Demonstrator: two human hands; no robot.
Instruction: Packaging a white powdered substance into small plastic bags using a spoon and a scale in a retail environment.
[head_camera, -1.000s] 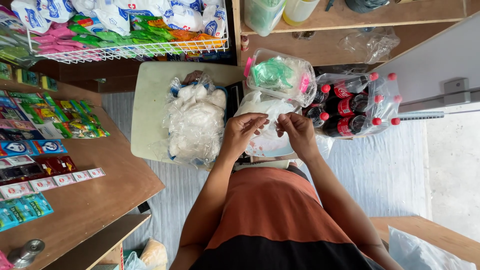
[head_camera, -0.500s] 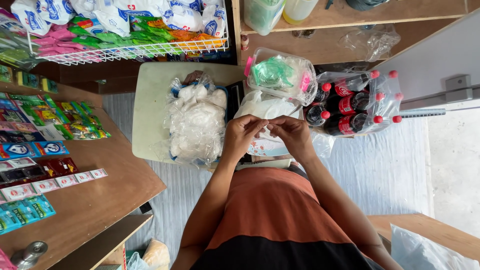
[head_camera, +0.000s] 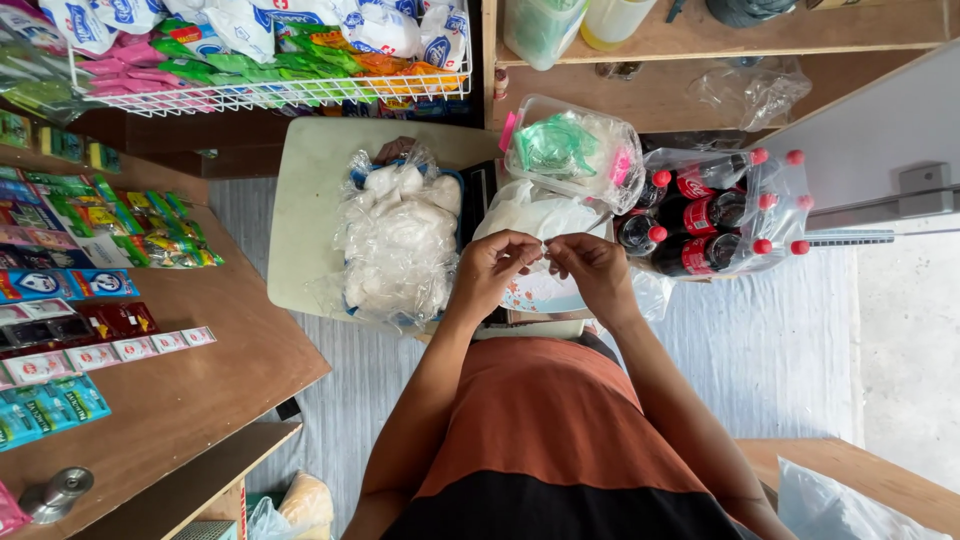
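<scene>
Clear crinkly plastic bag (head_camera: 540, 215) between pinching hands (head_camera: 545, 262)

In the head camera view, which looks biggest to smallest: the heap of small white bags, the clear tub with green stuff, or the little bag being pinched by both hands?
1. Heap of small white bags, clearly largest.
2. Clear tub, roughly half that.
3. Little bag pinched between left hand and right hand, mostly hidden, smallest.

The person wears an orange top above a black lower garment, with both forearms bare of sleeves.
</scene>
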